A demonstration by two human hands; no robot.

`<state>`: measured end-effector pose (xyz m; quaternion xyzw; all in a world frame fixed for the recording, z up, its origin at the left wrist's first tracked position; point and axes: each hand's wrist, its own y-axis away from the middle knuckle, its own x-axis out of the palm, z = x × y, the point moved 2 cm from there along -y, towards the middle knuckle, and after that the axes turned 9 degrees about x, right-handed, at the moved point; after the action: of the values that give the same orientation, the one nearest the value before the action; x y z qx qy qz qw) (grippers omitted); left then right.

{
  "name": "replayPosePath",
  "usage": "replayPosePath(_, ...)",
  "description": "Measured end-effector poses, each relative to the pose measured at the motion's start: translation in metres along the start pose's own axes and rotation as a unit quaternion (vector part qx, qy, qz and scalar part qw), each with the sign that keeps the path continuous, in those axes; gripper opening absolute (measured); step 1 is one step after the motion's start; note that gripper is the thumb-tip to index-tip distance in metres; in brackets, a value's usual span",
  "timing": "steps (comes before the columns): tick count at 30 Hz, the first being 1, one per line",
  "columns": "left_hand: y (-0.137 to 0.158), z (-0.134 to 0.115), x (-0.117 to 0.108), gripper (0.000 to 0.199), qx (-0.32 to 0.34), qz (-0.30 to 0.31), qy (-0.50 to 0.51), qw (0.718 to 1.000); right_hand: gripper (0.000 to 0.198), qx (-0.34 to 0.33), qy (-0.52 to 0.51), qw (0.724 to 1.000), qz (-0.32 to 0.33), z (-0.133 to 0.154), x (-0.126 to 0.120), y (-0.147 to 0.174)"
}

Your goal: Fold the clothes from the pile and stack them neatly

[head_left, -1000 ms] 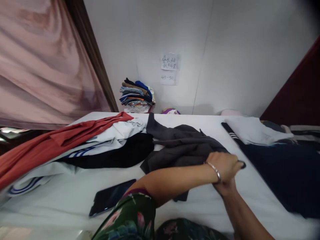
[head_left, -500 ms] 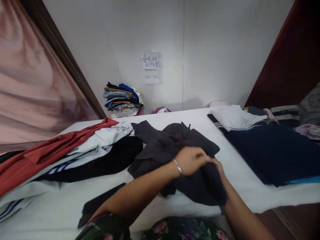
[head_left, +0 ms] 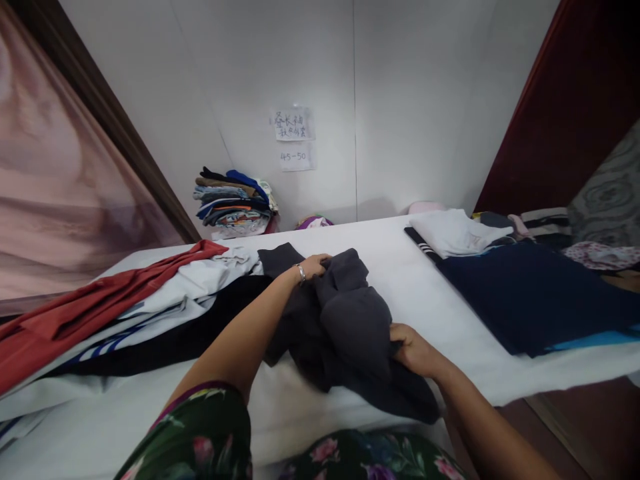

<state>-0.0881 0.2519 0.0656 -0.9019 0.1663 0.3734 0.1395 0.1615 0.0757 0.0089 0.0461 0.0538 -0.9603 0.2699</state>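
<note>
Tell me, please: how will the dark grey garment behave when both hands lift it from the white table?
The dark grey garment lies bunched in soft folds, so it is probably floppy and will sag between the left hand and right hand. It looks thin, likely light. One edge overhangs the white table, so it may slide.

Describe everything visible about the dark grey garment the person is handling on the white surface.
The dark grey garment is soft, matte fabric, bunched and partly folded, lying on the white table near its front edge, where a fold hangs slightly over. The left hand grips its far edge; the right hand holds its near right side. Its left part overlaps a black garment. No buttons, print or label can be seen.
</note>
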Motion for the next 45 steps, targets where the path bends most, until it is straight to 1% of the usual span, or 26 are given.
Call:
replayPosePath(2, 0.009, 0.0, 0.001, 0.035, -0.005, 0.022, -0.002, 1.0, 0.03, -0.03, 0.027, 0.999, -0.036, 0.006, -0.006, 0.007)
replayPosePath(3, 0.015, 0.0, 0.001, 0.03, -0.007, 0.026, -0.004, 1.0, 0.031, -0.043, 0.03, 0.997, -0.064, 0.007, -0.012, 0.01)
replayPosePath(5, 0.031, -0.003, 0.001, 0.026, -0.008, 0.025, -0.006, 1.0, 0.03, -0.069, 0.017, 0.986, -0.148, 0.004, -0.029, 0.016)
replayPosePath(6, 0.041, -0.006, 0.001, 0.026, -0.007, 0.008, -0.016, 1.0, 0.028, -0.075, 0.006, 0.979, -0.188, 0.001, -0.038, 0.019)
replayPosePath(8, 0.065, -0.015, 0.0, 0.029, 0.012, -0.058, -0.074, 0.995, 0.023, -0.066, -0.025, 0.964, -0.257, -0.009, -0.057, 0.025)
replayPosePath(10, 0.094, -0.027, 0.004, 0.033, 0.061, -0.137, -0.165, 0.975, 0.02, -0.025, -0.07, 0.952, -0.298, -0.02, -0.073, 0.032)
replayPosePath(11, 0.11, -0.033, 0.008, 0.032, 0.093, -0.154, -0.202, 0.963, 0.021, 0.003, -0.097, 0.948, -0.303, -0.025, -0.078, 0.036)
replayPosePath(12, 0.126, -0.038, 0.015, 0.032, 0.13, -0.152, -0.224, 0.954, 0.025, 0.031, -0.125, 0.946, -0.299, -0.028, -0.083, 0.04)
replayPosePath(14, 0.155, -0.043, 0.032, 0.032, 0.189, -0.101, -0.239, 0.947, 0.037, 0.079, -0.168, 0.943, -0.274, -0.03, -0.089, 0.046)
replayPosePath(16, 0.175, -0.044, 0.045, 0.031, 0.207, -0.049, -0.227, 0.95, 0.049, 0.116, -0.186, 0.946, -0.24, -0.025, -0.093, 0.047)
replayPosePath(18, 0.184, -0.043, 0.047, 0.032, 0.188, -0.019, -0.192, 0.963, 0.059, 0.152, -0.176, 0.949, -0.213, -0.017, -0.098, 0.041)
replayPosePath(20, 0.184, -0.04, 0.041, 0.029, 0.147, 0.0, -0.127, 0.981, 0.063, 0.179, -0.148, 0.95, -0.208, -0.008, -0.102, 0.028)
replayPosePath(22, 0.177, -0.035, 0.03, 0.023, 0.088, 0.015, -0.022, 0.996, 0.056, 0.195, -0.116, 0.954, -0.195, 0.001, -0.102, 0.011)
replayPosePath(23, 0.172, -0.032, 0.026, 0.021, 0.052, 0.016, 0.04, 0.998, 0.051, 0.206, -0.106, 0.957, -0.174, 0.005, -0.1, 0.002)
replayPosePath(24, 0.167, -0.028, 0.021, 0.022, 0.012, 0.008, 0.101, 0.995, 0.046, 0.221, -0.1, 0.959, -0.145, 0.009, -0.096, -0.006)
replayPosePath(26, 0.158, -0.02, 0.016, 0.039, -0.063, -0.027, 0.203, 0.977, 0.039, 0.248, -0.089, 0.961, -0.079, 0.015, -0.085, -0.016)
replayPosePath(28, 0.15, -0.012, 0.015, 0.057, -0.108, -0.052, 0.269, 0.956, 0.033, 0.241, -0.076, 0.967, -0.037, 0.021, -0.073, -0.02)
replayPosePath(30, 0.142, -0.006, 0.017, 0.068, -0.113, -0.032, 0.319, 0.94, 0.033, 0.2, -0.06, 0.978, -0.022, 0.026, -0.063, -0.017)
replayPosePath(32, 0.134, -0.003, 0.019, 0.071, -0.093, 0.004, 0.351, 0.932, 0.037, 0.156, -0.04, 0.986, -0.033, 0.031, -0.057, -0.009)
replayPosePath(34, 0.125, -0.002, 0.017, 0.074, -0.064, 0.016, 0.359, 0.931, 0.036, 0.121, -0.016, 0.991, -0.062, 0.036, -0.055, -0.001)
replayPosePath(37, 0.112, -0.007, 0.011, 0.075, -0.021, 0.025, 0.317, 0.948, 0.023, 0.093, -0.026, 0.99, -0.101, 0.041, -0.054, 0.008)
replayPosePath(39, 0.105, -0.014, 0.007, 0.065, 0.009, 0.03, 0.254, 0.967, 0.016, 0.081, -0.054, 0.987, -0.128, 0.044, -0.055, 0.01)
replayPosePath(42, 0.1, -0.025, 0.001, 0.042, 0.05, 0.013, 0.119, 0.991, 0.013, 0.043, -0.065, 0.982, -0.174, 0.048, -0.062, 0.011)
replayPosePath(44, 0.102, -0.032, -0.007, 0.03, 0.065, -0.007, 0.039, 0.997, 0.013, 0.019, -0.058, 0.978, -0.2, 0.048, -0.071, 0.012)
replayPosePath(45, 0.103, -0.035, -0.013, 0.028, 0.066, -0.026, 0.01, 0.997, 0.012, 0.008, -0.058, 0.976, -0.21, 0.048, -0.076, 0.013)
